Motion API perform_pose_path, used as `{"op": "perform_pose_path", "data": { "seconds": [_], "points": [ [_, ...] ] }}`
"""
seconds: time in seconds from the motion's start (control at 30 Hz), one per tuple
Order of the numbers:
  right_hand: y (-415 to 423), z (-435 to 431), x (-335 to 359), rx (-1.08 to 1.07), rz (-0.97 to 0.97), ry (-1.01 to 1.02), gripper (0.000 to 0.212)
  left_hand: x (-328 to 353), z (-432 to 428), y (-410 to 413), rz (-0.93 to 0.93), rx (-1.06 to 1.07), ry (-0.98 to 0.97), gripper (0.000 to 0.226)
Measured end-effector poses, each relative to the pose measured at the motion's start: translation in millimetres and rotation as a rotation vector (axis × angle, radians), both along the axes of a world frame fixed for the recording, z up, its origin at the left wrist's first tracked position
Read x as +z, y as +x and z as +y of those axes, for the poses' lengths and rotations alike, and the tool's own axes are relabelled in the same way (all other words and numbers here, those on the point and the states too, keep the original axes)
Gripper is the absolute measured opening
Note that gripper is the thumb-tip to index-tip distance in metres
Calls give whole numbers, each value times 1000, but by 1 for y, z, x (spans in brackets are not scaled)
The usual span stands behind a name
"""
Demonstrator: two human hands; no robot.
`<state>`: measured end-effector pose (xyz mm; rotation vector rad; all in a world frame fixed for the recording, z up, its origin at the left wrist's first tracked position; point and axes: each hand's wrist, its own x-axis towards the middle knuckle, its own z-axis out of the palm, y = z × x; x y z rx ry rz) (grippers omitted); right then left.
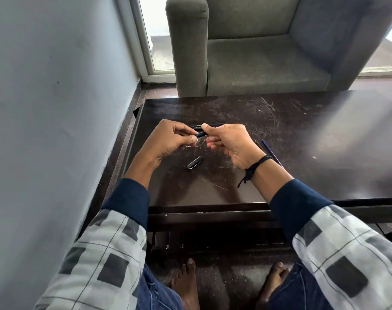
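Hands meet just above the dark, scratched surface [280, 180], toward its left half. Your left hand [170, 139] pinches the lower end of a short blue pen piece [201, 134] between the thumb and the curled fingers [191, 138]. Your right hand [226, 142] pinches the upper end between thumb and forefinger, with its other fingers loosely curled beneath and holding nothing else. The piece sits tilted between your two hands, clear of the surface. Your fingertips hide most of it, so you cannot tell which part of a pen it is. A pen cap [194, 162] with a pale clip lies on its side on the surface just below your hands, apart from both; what is inside it does not show. Beyond your knuckles a dark pen [213, 125] lies flat and crosswise, partly hidden by your hands. To the right of your right hand two thin sticks lie side by side on the surface: a blue refill [271, 153] and a darker one [257, 143] partly behind your wrist. A black cord wristband [255, 166] circles your right wrist, its ends hanging down. A grey armchair [257, 63] stands past the far edge of the surface, and a pale wall [56, 86] runs along your left.
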<state>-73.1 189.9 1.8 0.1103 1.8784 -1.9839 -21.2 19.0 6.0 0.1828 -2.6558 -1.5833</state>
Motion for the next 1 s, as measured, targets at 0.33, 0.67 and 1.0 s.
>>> {"op": "perform_pose_path", "data": {
  "seconds": [0.33,0.67,1.0],
  "points": [
    [-5,0,-3,27,62,-6,9,0,-2,0,-19,39,1,16],
    [-5,0,-6,18,223,136,25,2,-3,1,-24,52,-16,17],
    [-6,-2,-7,22,261,216,39,3,-3,2,-22,30,-12,17]
  ]
}}
